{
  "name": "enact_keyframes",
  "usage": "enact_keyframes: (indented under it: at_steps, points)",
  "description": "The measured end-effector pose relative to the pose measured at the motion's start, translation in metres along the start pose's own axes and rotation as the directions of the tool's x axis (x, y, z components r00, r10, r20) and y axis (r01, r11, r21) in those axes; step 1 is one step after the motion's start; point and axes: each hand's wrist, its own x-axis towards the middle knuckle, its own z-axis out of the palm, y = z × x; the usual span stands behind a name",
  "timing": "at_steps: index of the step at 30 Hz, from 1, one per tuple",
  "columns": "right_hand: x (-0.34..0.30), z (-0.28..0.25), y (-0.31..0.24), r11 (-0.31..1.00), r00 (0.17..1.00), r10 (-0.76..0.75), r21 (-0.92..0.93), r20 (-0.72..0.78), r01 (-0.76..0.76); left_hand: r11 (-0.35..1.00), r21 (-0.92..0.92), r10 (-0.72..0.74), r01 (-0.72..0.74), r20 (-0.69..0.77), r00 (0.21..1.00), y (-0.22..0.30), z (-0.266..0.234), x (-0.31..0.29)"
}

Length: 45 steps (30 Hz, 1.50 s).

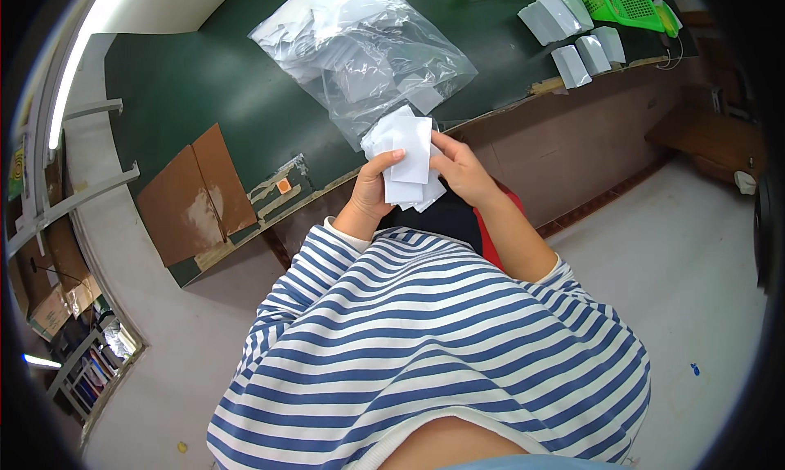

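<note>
A loose bunch of small white paper slips is held in front of me at the table's near edge. My left hand is closed on its left side, the thumb lying on top. At the right edge, my right hand is closed with its fingertips against the slips, partly hidden by them. The slips are fanned unevenly, some sticking out below the top one. Just beyond them lies a large clear plastic bag with many more white slips inside, its mouth toward my hands.
On the dark green table, several stacks of white slips stand at the far right beside a green plastic basket. A brown board lies at the left near a small orange square. The table's front edge is worn.
</note>
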Motion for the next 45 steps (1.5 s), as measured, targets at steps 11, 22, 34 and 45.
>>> enact_keyframes:
  at_steps: [11, 22, 34, 45]
  points:
    - [-0.025, -0.028, -0.06, 0.993, 0.999, 0.046, -0.112, -0.014, -0.047, 0.912, 0.302, -0.317, 0.277, 0.094, 0.944, 0.018, 0.021, -0.017]
    - [-0.046, -0.102, -0.117, 0.742, 0.852, 0.411, -0.662, 0.323, -0.107, 0.494, 0.631, -0.804, 0.598, 0.07, 0.59, -0.039, 0.086, 0.055]
    - [0.078, -0.234, -0.119, 0.703, 0.935, -0.343, -0.635, 0.092, 0.32, 0.259, 0.762, 0.536, -0.593, 0.397, 0.745, -0.037, 0.134, 0.207]
    - [0.123, -0.257, -0.016, 0.664, 0.758, -0.639, -0.405, 0.13, 0.629, -0.119, 0.679, 0.801, -0.724, 0.497, 0.335, -0.103, 0.101, 0.27]
